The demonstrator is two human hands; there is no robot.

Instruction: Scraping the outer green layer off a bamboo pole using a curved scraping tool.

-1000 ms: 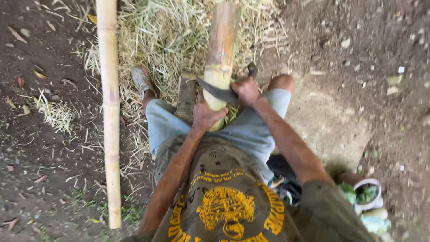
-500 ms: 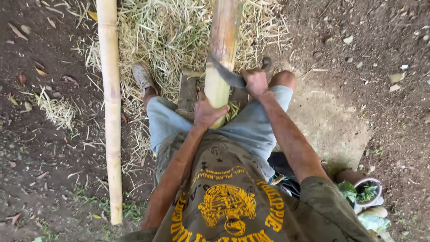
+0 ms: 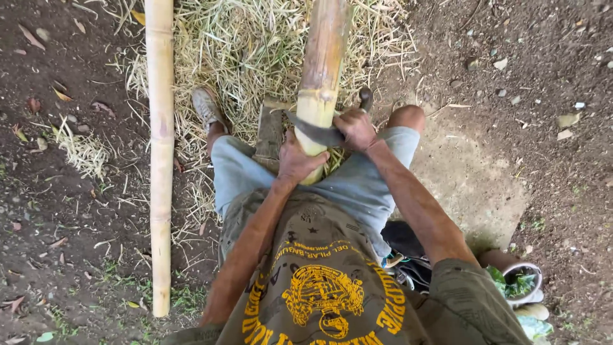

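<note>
Blade (image 3: 313, 131) lower again; straw (image 3: 255, 51) around

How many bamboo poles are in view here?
2. One bamboo pole lies on the dirt at the person's left, untouched. The other bamboo pole is held between the knees by the left hand, while the right hand presses a curved blade against it.

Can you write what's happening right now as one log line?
left hand: grips bamboo | right hand: holds blade across bamboo | second pole: on ground
</note>
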